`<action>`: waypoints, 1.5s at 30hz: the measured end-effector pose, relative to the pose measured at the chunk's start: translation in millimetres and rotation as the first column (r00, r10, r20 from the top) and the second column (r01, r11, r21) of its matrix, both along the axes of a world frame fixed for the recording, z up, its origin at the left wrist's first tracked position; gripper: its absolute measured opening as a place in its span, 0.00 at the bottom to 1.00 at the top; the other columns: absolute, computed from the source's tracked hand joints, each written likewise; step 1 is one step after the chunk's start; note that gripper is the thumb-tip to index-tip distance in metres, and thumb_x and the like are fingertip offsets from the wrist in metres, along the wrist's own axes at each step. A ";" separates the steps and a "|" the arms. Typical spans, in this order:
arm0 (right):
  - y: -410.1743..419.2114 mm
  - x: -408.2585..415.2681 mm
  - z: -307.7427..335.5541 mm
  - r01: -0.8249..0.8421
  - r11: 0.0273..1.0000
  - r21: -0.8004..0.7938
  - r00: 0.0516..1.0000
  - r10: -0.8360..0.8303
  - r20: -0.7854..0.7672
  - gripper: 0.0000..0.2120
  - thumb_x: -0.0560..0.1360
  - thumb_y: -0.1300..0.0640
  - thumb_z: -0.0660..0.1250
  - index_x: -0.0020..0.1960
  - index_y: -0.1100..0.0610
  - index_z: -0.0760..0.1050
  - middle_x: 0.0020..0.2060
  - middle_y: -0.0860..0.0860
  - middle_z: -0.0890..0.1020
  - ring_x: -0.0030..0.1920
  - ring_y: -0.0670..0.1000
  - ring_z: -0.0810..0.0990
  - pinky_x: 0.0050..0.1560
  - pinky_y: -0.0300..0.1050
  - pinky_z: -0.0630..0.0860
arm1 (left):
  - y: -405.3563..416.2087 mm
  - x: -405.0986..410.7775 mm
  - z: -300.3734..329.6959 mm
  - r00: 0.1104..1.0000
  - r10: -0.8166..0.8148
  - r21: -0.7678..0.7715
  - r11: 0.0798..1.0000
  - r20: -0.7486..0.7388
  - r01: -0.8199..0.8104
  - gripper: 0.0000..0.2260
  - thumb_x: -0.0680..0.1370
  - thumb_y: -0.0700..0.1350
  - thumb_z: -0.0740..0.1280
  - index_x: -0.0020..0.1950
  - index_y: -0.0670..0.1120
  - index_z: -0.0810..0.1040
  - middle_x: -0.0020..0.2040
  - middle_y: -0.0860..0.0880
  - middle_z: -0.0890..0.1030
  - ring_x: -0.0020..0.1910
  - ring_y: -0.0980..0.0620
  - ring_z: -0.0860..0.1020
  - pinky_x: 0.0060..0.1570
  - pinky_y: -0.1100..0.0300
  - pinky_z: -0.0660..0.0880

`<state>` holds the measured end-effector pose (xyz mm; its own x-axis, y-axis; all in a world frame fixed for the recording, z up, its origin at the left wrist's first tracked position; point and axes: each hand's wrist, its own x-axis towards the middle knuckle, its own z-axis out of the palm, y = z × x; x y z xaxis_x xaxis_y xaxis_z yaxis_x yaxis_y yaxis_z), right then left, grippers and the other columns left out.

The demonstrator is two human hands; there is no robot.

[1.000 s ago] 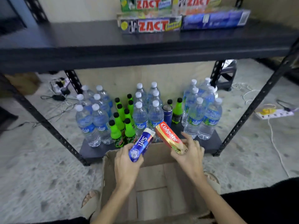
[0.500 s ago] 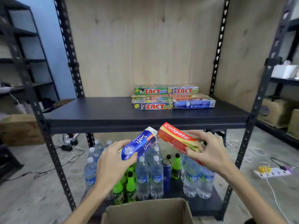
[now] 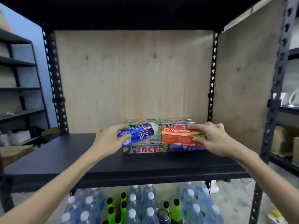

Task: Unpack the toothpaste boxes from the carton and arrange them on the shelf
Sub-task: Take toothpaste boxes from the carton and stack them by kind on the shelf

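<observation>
The blue box (image 3: 137,135) is hanging just above the left half of the stack (image 3: 145,149) on the shelf (image 3: 64,152), its long axis running left to right and tilting slightly up toward the right. The left hand (image 3: 108,139) is gripping it at its left end, thumb on the near face and fingers curling over the far side. Just beside it, the red box (image 3: 178,136) is lying level along the same axis over the right half of the stack, and the right hand (image 3: 210,138) is pinching its right end between thumb and curled fingers. Whether either box is already touching the boxes beneath cannot be told. Each hand is sitting outboard of its box, so setting down probably calls for lowering straight and sliding the fingers outward.

The stack is showing at least 2 layers of toothpaste boxes. The carton is out of view. Below the shelf, clear and green bottles (image 3: 132,207) are standing packed together on a lower level.
</observation>
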<state>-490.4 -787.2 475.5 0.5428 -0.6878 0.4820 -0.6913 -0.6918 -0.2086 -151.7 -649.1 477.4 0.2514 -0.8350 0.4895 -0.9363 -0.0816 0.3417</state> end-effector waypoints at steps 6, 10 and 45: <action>-102.2 29.4 -8.0 0.107 0.992 0.068 0.993 -0.109 0.035 0.21 0.81 0.49 0.61 0.71 0.35 0.65 0.61 0.49 0.76 0.67 0.51 0.66 0.66 0.50 0.54 | -98.9 23.0 9.3 0.997 -0.057 0.128 0.990 0.048 0.050 0.16 0.82 0.49 0.65 0.70 0.53 0.76 0.69 0.55 0.78 0.66 0.53 0.75 0.58 0.61 0.68; -144.3 41.5 -16.7 0.105 0.983 0.149 0.993 -0.111 0.038 0.20 0.80 0.49 0.60 0.68 0.31 0.63 0.62 0.46 0.73 0.68 0.53 0.63 0.71 0.54 0.54 | -147.2 29.5 -3.7 0.993 -0.095 0.118 0.989 0.069 0.087 0.15 0.83 0.49 0.63 0.70 0.54 0.75 0.71 0.55 0.75 0.68 0.55 0.73 0.56 0.62 0.64; -136.4 145.4 -17.5 -0.050 0.990 0.132 0.997 0.057 -0.049 0.49 0.64 0.20 0.61 0.77 0.31 0.43 0.77 0.48 0.63 0.77 0.54 0.59 0.76 0.63 0.55 | -193.8 88.9 -55.3 0.303 -0.404 -0.352 0.911 -0.863 0.214 0.26 0.75 0.52 0.68 0.72 0.61 0.69 0.73 0.49 0.73 0.57 0.44 0.84 0.57 0.46 0.80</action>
<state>-344.9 -923.6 458.0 0.6027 -0.7124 0.3595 -0.6665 -0.6972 -0.2641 -62.8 -843.0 422.1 0.3522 -0.9007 0.2543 0.0161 0.2775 0.9606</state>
